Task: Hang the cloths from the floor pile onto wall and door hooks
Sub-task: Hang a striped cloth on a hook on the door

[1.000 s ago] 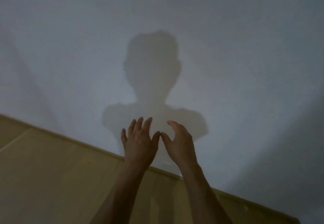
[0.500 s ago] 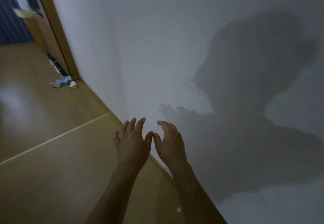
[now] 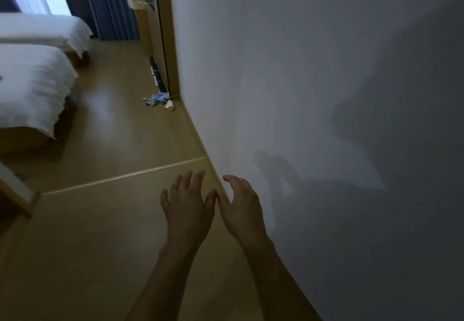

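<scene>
We count two bare hands: the left hand [image 3: 187, 206] and the right hand [image 3: 242, 206], both with fingers spread and holding nothing. We count two beds with white bedding, the nearer bed [image 3: 30, 87] and the farther bed [image 3: 42, 30]. We see one small crumpled pile of blue and green cloths [image 3: 157, 99] on the floor, though how many cloths it holds we cannot tell. Just beside it lies one small white object [image 3: 169, 105]. We count one dark blue pleated curtain [image 3: 108, 4], one wooden door frame [image 3: 164, 26], one plain white wall [image 3: 301, 69], and one tan wooden floor [image 3: 100, 232] crossed by one pale threshold strip [image 3: 125, 175].
</scene>
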Action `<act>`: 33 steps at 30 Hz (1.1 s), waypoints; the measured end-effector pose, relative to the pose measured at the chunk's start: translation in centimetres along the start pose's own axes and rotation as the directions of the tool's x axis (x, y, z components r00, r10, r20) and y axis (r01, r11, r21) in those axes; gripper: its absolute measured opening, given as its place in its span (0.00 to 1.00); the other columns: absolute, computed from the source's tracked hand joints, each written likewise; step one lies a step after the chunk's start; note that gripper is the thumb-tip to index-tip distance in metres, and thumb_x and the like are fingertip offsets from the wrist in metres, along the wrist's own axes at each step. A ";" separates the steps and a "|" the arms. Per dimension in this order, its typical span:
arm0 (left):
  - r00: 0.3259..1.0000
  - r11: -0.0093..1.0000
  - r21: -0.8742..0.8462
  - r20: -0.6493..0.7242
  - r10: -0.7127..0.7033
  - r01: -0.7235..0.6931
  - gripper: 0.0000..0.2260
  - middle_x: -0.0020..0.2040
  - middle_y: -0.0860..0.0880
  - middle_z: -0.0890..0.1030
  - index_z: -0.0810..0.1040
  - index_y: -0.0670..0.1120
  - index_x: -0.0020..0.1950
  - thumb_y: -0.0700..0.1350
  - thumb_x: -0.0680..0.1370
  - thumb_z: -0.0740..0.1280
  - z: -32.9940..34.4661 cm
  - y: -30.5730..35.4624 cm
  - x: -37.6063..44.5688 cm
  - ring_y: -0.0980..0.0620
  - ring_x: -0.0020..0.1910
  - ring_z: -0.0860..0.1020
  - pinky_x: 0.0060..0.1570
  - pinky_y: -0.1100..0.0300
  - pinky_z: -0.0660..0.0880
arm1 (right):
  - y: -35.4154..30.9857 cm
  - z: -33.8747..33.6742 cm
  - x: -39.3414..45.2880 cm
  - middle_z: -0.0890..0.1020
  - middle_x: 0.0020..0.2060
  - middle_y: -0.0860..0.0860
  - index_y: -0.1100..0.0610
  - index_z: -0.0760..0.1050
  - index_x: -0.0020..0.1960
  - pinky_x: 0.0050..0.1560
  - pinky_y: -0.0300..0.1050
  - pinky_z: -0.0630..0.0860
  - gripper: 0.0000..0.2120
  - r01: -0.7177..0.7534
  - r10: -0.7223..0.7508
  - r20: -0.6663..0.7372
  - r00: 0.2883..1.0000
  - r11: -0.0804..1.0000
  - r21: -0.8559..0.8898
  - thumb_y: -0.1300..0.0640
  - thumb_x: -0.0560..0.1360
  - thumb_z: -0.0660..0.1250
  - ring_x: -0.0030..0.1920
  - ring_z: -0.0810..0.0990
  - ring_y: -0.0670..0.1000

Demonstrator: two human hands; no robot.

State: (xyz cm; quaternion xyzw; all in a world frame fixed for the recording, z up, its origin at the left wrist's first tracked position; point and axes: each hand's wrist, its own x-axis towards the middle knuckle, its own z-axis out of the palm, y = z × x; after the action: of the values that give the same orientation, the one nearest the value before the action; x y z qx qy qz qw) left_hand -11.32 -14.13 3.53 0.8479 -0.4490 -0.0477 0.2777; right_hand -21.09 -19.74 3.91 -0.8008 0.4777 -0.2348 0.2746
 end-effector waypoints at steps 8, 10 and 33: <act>0.999 1.000 -0.030 -0.038 -0.010 0.009 0.23 0.75 0.49 0.66 0.65 0.53 0.74 0.54 0.80 0.62 0.6 -4.9 12.3 0.48 0.75 0.60 0.73 0.42 0.53 | -3.0 5.9 11.8 0.71 0.69 0.48 0.49 0.66 0.72 0.65 0.42 0.69 0.22 0.030 -0.030 0.020 0.999 0.999 -0.013 0.48 0.79 0.62 0.67 0.71 0.47; 0.999 0.999 -0.032 -0.035 -0.004 0.003 0.23 0.74 0.50 0.66 0.65 0.54 0.74 0.54 0.80 0.62 0.1 -6.2 16.3 0.49 0.75 0.60 0.73 0.42 0.53 | -4.4 7.4 15.3 0.71 0.68 0.48 0.50 0.66 0.72 0.63 0.40 0.69 0.22 0.025 -0.025 0.006 1.000 1.000 -0.014 0.47 0.79 0.62 0.66 0.71 0.47; 0.984 0.980 0.100 -0.070 -0.165 0.171 0.25 0.76 0.50 0.62 0.61 0.55 0.76 0.58 0.80 0.59 -1.0 -21.3 51.9 0.48 0.76 0.57 0.73 0.42 0.51 | -15.5 24.7 50.0 0.73 0.66 0.49 0.49 0.68 0.70 0.60 0.37 0.67 0.22 0.101 -0.108 0.113 0.988 0.993 0.064 0.47 0.78 0.64 0.65 0.72 0.48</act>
State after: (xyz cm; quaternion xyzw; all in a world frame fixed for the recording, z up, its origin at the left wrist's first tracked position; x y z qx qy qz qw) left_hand 35.38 -45.21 2.18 0.8974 -0.3688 -0.0209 0.2412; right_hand 26.25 -52.98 1.63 -0.8287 0.4112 -0.2156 0.3125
